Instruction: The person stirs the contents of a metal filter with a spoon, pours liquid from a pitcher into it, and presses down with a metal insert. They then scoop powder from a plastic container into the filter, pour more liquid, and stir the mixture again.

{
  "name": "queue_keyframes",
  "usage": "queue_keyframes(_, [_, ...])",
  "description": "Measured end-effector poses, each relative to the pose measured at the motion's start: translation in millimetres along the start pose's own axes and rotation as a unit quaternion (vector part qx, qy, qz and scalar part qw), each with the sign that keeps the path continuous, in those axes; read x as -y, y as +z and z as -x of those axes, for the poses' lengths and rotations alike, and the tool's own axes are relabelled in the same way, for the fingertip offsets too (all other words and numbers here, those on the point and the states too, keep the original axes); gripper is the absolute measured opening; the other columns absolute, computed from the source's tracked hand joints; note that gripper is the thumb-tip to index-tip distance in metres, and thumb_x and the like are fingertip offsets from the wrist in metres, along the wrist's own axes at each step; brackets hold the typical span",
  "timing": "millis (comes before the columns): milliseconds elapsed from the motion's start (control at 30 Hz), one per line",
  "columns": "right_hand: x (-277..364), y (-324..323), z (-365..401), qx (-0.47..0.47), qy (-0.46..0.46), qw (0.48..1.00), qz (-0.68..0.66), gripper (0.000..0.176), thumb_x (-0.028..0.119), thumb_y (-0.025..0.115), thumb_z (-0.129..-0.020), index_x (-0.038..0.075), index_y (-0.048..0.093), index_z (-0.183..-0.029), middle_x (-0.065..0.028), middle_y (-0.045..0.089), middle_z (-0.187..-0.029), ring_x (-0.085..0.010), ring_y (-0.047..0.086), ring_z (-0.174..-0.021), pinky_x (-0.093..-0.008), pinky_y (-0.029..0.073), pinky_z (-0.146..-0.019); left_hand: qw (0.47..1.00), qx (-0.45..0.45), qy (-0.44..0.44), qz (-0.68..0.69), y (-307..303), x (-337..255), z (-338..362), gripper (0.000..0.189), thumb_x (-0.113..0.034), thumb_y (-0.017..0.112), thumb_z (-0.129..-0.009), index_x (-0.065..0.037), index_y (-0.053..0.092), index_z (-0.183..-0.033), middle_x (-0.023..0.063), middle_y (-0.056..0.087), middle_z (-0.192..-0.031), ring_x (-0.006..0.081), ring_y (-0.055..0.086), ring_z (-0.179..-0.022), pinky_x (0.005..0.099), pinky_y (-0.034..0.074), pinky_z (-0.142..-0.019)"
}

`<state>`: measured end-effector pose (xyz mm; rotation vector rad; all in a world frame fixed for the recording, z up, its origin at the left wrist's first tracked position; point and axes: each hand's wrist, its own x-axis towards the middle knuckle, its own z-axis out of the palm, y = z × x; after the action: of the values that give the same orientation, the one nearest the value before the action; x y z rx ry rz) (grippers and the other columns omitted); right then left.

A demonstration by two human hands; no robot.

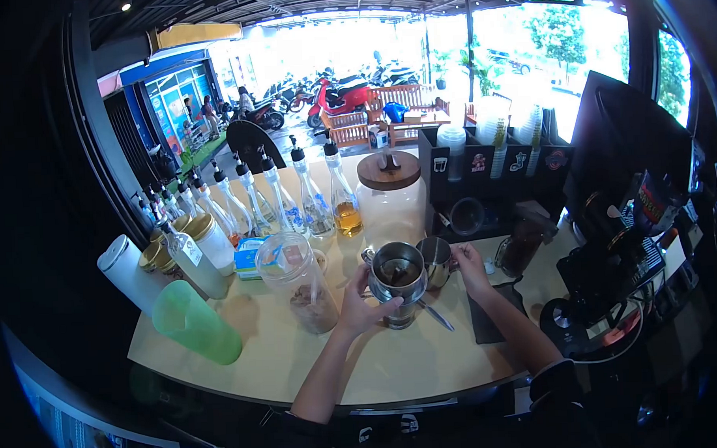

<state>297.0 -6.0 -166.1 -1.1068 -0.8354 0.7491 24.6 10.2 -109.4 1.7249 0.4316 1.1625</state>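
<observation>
The left grip [365, 308] holds a metal cup [414, 288] over a glass [400, 320]. The right grip [472, 269] holds a metal pitcher [437, 276] alongside.

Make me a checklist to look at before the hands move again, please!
1. Left hand holding the metal cup: ok, fingers around its side.
2. Right hand holding the metal pitcher: ok, at the handle side.
3. Metal utensil out of the way: not ok, it's close beside the cup.
4. Green tumbler away from both hands: ok, far over to the left.
5. How full the pitcher is: cannot tell from here.
</observation>
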Motion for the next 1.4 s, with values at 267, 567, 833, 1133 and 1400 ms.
queue_keyframes(267, [69.1,6.6,64.0,0.15,-0.177,0.909,0.347,0.019,0.012,0.064,-0.085,0.002,0.053,-0.096,-0.0085,0.054,-0.09,-0.0187,0.055,-0.076,-0.0323,0.047,-0.07,1.0,-0.002,-0.006,-0.006,-0.5,-0.7,0.3,0.072,-0.023,0.084,-0.064,-0.002,0.047,-0.122,0.0098,0.06,-0.112,0.019,0.057,-0.108,0.0346,0.042,-0.097])
queue_keyframes(567, [30.7,24.4,105.0,0.229,-0.184,0.796,0.529,0.023,0.019,0.059,-0.087,0.001,0.054,-0.101,-0.017,0.06,-0.096,-0.035,0.062,-0.09,-0.0439,0.052,-0.076,1.0,0.005,-0.023,-0.021,-0.6,-2.0,1.2,0.075,-0.024,0.084,-0.065,-0.002,0.045,-0.125,0.0106,0.059,-0.114,0.0194,0.057,-0.11,0.0345,0.042,-0.097])
queue_keyframes(833, [33.0,17.6,102.4,0.212,-0.138,0.791,0.557,0.018,0.011,0.049,-0.089,-0.002,0.052,-0.102,-0.0229,0.059,-0.096,-0.0412,0.061,-0.087,-0.0474,0.051,-0.074,1.0,0.003,-0.005,-0.015,-1.0,3.0,0.4,0.074,-0.023,0.084,-0.066,-0.002,0.045,-0.125,0.0112,0.06,-0.116,0.0196,0.057,-0.11,0.0347,0.042,-0.098])
queue_keyframes(1133, [120.4,4.6,122.3,0.165,-0.121,0.865,0.458,0.014,0.005,0.046,-0.091,-0.003,0.048,-0.102,-0.0243,0.058,-0.086,-0.0392,0.06,-0.079,-0.0443,0.046,-0.07,0.999,0.005,-0.016,-0.029,-1.7,-2.7,0.8,0.073,-0.025,0.084,-0.065,-0.002,0.046,-0.123,0.0113,0.061,-0.113,0.0199,0.058,-0.108,0.0353,0.043,-0.096])
queue_keyframes(1400, [190.2,16.9,121.8,0.147,-0.208,0.88,0.4,0.017,0.002,0.052,-0.089,0.001,0.05,-0.106,-0.0143,0.054,-0.075,-0.0301,0.057,-0.066,-0.0379,0.044,-0.061,0.998,0.0,-0.019,-0.054,-3.0,4.6,1.2,0.078,-0.028,0.085,-0.065,-0.002,0.044,-0.126,0.0129,0.06,-0.115,0.0219,0.058,-0.11,0.0366,0.042,-0.097])
